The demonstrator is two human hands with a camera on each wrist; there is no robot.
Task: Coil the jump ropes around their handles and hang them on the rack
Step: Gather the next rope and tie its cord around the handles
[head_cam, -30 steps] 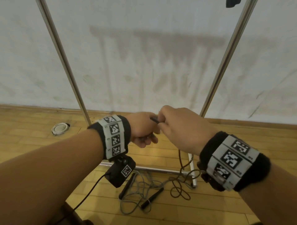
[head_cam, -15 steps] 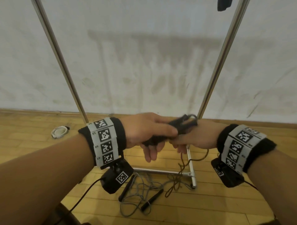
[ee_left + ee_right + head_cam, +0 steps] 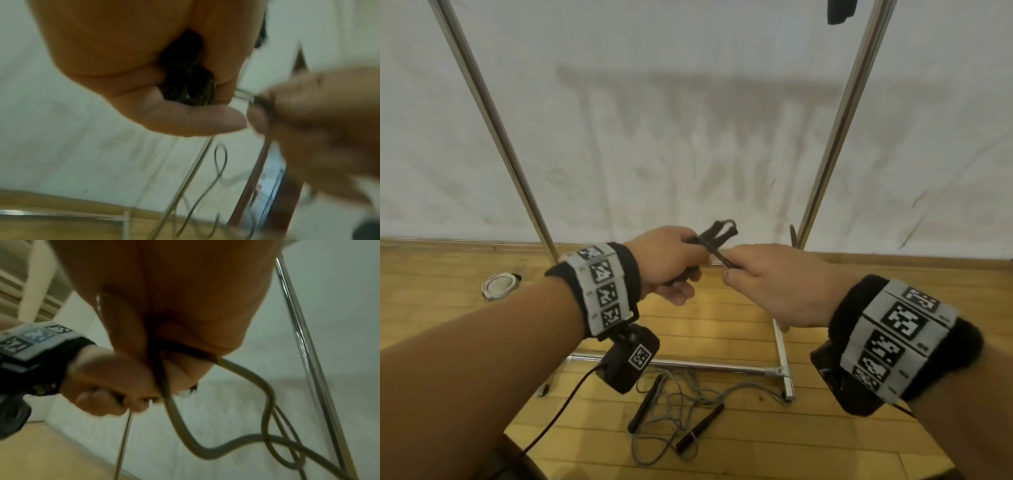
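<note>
We note black handles [image 3: 717, 233], a grey floor rope [image 3: 678, 407] with black grips, silver rack poles [image 3: 835, 126], black-and-white patterned wristbands [image 3: 602, 287], and a tan wood floor [image 3: 448, 308].

A bare indoor room: wooden plank floor [image 3: 722, 329], scuffed white wall [image 3: 654, 120], metal rack [image 3: 493, 113].

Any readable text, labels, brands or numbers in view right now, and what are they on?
None: no words, brands or numbers can be read in any view.
Left wristband: black-and-white square code markers only, no letters.
Right wristband: the same kind of code markers.
Left wrist camera: one small code marker, no text.
Jump ropes and rack: no print visible; both wrist views are too blurred for fine marks.
</note>
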